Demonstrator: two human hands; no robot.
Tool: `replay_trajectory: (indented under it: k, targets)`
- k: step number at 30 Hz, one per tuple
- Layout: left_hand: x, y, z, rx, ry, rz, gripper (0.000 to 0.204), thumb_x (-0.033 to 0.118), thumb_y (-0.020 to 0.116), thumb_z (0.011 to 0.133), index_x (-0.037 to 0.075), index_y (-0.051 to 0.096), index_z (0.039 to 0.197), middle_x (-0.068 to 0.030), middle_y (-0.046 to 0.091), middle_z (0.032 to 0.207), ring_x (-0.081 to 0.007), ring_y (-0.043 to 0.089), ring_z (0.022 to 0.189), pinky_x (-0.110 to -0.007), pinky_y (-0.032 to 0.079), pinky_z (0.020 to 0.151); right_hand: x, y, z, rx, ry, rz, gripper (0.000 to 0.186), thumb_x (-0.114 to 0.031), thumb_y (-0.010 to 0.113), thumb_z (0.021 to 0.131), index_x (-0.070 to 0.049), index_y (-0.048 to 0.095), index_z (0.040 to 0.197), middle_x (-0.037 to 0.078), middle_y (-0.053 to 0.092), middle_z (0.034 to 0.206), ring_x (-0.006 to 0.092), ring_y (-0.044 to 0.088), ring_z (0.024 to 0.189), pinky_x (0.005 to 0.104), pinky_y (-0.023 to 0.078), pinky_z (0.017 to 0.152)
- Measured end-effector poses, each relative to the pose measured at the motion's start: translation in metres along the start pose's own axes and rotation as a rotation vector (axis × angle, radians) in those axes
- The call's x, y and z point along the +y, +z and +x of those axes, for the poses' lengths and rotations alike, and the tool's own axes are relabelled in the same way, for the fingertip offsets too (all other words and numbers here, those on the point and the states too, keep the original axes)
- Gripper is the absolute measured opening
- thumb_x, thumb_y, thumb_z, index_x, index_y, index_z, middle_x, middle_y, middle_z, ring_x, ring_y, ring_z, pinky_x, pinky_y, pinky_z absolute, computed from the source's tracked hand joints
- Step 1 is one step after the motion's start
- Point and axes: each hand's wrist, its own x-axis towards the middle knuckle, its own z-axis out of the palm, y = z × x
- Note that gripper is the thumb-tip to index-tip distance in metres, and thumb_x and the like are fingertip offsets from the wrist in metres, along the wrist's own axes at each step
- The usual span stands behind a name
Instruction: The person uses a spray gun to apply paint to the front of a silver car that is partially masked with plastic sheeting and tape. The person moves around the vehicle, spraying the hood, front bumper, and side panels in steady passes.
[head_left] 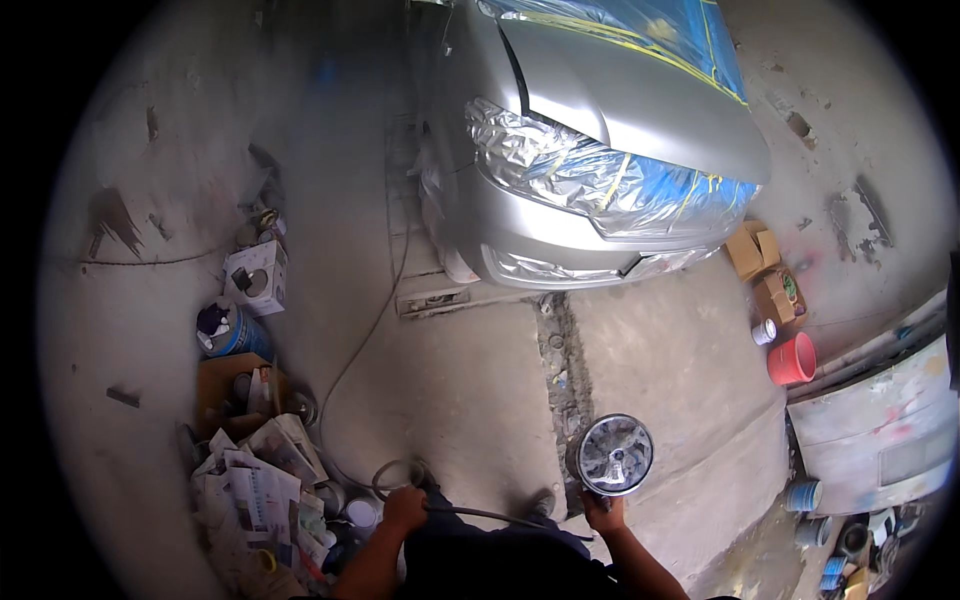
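Observation:
My right hand (pixel 603 513) is wrapped around the grip of a spray gun, mostly hidden beneath its round silver cup (pixel 615 455). The cup's top is grey and streaked. My left hand (pixel 405 508) is closed on a dark air hose (pixel 470 513), which stretches across my body toward the right hand. From the left hand the hose also loops and trails forward over the floor. Ahead stands a silver car (pixel 650 80), its front openings covered with masking film (pixel 610 180) and yellow tape. Both hands are apart from the car.
Along the left lie a cardboard box (pixel 215 385), a blue drum (pixel 238 335) and piled newspapers (pixel 262 490). To the right are a red bucket (pixel 793 358), cardboard boxes (pixel 752 250) and a paint-stained panel (pixel 880 430). A rough strip (pixel 565 360) runs along the concrete floor.

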Motion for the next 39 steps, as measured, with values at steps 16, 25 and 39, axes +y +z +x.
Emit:
replay_trajectory:
  k: [16,25,39]
  targets:
    - [-0.104,-0.079,0.07,-0.012,-0.038,-0.085,0.012,0.018,0.061,0.065,0.01,0.064,0.073,-0.0145,0.062,0.074,-0.0358,0.06,0.077,-0.048,0.046,0.068,-0.087,0.129,0.08,-0.242,-0.025,-0.192,0.048,-0.028,0.074,0.068,-0.005,0.062,0.109,0.013,0.063,0.108,0.0269,0.061,0.1,0.0353,0.048,0.087]
    - [-0.127,-0.133,0.124,-0.003,-0.045,-0.015,0.012,0.021,0.061,0.068,0.01,0.062,0.071,-0.0136,0.062,0.077,-0.0342,0.059,0.078,-0.048,0.044,0.068,-0.083,0.16,0.142,-0.239,-0.205,-0.456,0.042,-0.028,0.071,0.072,-0.006,0.062,0.107,0.013,0.064,0.106,0.0291,0.059,0.102,0.0391,0.046,0.088]
    - [-0.243,-0.222,0.243,-0.094,0.038,0.057,0.023,0.031,0.062,0.073,0.009,0.064,0.073,-0.0128,0.059,0.078,-0.0333,0.058,0.08,-0.047,0.044,0.071,-0.157,0.289,0.232,-0.195,-0.066,-0.45,0.03,-0.024,0.066,0.078,-0.009,0.064,0.104,0.014,0.064,0.103,0.0298,0.058,0.101,0.0412,0.043,0.09]
